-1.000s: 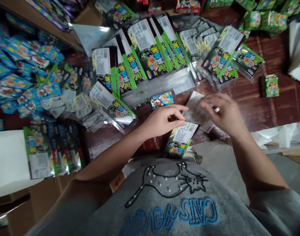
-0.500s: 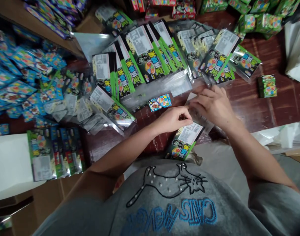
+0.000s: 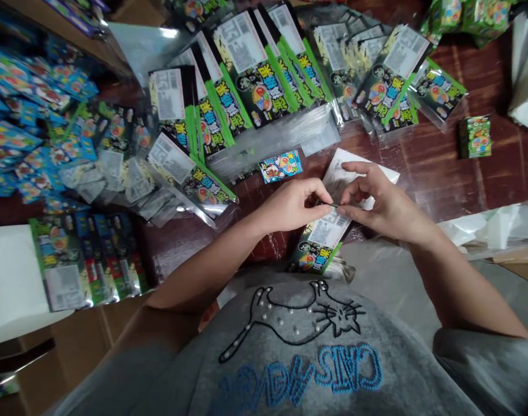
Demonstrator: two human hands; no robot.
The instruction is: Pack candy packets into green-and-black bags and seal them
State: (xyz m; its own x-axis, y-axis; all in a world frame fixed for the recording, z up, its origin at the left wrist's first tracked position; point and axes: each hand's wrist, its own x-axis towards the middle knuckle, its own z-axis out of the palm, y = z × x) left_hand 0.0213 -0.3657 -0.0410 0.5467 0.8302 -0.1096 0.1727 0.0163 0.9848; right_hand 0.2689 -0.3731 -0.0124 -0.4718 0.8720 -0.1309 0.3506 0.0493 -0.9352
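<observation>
At the near edge of the table (image 3: 458, 188), left hand (image 3: 296, 202) and right hand (image 3: 379, 202) both pinch the top of a black-green packet (image 3: 320, 240). I'd keep that edge taut and level. Can't tell what's inside. Far side, fanned packets (image 3: 264, 95) overlap clear plastic (image 3: 268, 141); no idea if they're in it.

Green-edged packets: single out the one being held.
The packet nearest the cat design, its far edge pinched by the left hand and right hand; neither touches another such packet.

Dim light, scattered glare, blurred left edge.
</observation>
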